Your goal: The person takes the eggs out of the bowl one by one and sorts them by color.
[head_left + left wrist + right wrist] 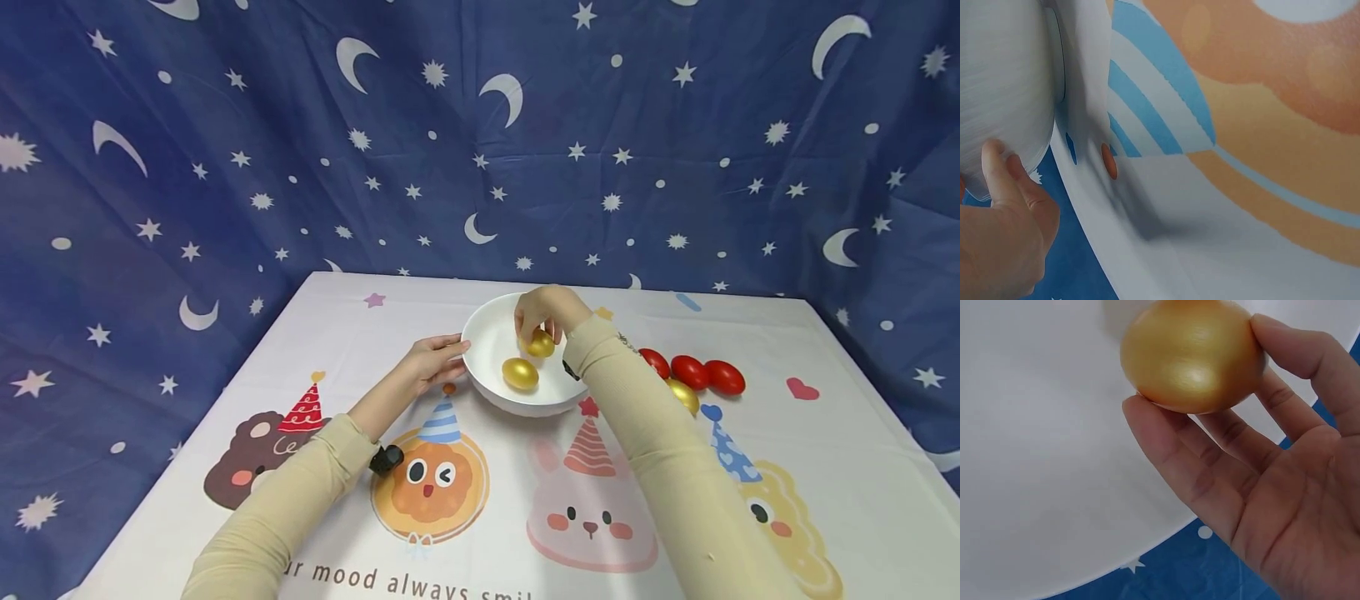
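Observation:
A white bowl point(487, 333) stands on the printed tablecloth, in front of me. At its left side my left hand point(435, 363) holds the rim, thumb on top and fingers against the outer wall; the left wrist view shows fingertips on that wall. Over the bowl's inside, my right hand point(542, 308) grips a golden egg point(1191, 359) between thumb and fingers. Another golden egg point(520, 374) lies in the bowl, just nearer to me than the held one. The right sleeve hides part of the bowl's right rim.
Right of the bowl, three red eggs point(725, 377) lie in a row, with a golden egg point(684, 397) in front, partly behind the right sleeve. A dark blue curtain point(420, 167) with moons and stars hangs behind the table's far edge.

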A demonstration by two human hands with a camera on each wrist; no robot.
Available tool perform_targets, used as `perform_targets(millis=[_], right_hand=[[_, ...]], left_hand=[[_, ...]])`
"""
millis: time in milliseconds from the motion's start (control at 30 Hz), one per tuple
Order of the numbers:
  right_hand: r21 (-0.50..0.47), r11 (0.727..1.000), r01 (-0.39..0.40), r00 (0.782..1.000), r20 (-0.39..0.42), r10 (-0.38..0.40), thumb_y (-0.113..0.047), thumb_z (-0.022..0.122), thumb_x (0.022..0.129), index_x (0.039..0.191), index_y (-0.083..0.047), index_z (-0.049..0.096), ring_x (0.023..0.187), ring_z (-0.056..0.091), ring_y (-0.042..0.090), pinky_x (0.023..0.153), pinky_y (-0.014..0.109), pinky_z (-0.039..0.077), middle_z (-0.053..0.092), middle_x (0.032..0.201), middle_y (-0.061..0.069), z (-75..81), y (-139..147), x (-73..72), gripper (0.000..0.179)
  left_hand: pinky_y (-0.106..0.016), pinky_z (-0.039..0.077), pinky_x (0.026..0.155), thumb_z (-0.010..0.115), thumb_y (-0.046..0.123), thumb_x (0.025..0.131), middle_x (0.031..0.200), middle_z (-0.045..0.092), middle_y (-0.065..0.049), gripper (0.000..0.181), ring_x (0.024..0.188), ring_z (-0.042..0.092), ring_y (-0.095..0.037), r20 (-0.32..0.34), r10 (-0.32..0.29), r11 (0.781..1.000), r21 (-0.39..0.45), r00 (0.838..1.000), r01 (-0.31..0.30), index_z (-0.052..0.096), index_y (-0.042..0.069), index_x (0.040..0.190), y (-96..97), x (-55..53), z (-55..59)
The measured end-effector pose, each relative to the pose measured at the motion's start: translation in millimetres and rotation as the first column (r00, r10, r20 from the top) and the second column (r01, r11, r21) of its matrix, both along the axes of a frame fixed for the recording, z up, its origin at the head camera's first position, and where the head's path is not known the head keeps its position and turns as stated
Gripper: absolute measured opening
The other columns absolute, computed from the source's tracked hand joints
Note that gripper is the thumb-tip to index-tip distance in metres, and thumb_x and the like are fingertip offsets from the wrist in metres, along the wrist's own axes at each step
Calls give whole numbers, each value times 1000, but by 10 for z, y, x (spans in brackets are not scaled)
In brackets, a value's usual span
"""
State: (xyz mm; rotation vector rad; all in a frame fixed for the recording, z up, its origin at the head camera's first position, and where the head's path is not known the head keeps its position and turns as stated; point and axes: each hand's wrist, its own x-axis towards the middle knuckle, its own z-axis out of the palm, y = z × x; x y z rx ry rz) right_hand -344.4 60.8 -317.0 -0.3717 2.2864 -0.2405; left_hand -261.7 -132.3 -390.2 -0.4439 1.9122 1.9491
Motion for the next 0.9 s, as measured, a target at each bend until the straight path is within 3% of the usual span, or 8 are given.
perform_targets(millis=[267, 533, 900], right_hand=[[-32, 999, 13, 999, -30, -14, -8, 61, 84, 91, -11, 61, 80, 55, 22, 84, 40, 60, 51, 80, 1, 61, 36, 47, 8], [-59, 998, -35, 995, -93, 29, -8, 61, 82, 95, -10, 60, 72, 54, 17, 78, 37, 61, 52, 79, 0, 107, 50, 112, 13], [-94, 988, -119, 980, -169, 102, -11, 56, 83, 111, -8, 60, 78, 54, 14, 73, 32, 63, 50, 103, 7, 208, 116, 284, 28]], left_hand=[[-15, 60, 68, 61, 20, 93, 132, 53, -17, 51, 69, 63, -4, 3, -10, 1000, -3, 1000, 10, 45, 8, 140, 4, 28, 22], [-13, 60, 64, 62, 19, 92, 111, 61, -11, 51, 67, 64, -4, -5, -1, 1000, 8, 1000, 1, 45, 8, 140, 1, 17, 39], [-14, 60, 71, 59, 19, 94, 135, 51, -19, 53, 72, 63, -3, -10, -22, 1000, 3, 1000, 22, 42, 8, 142, -1, 28, 43]])
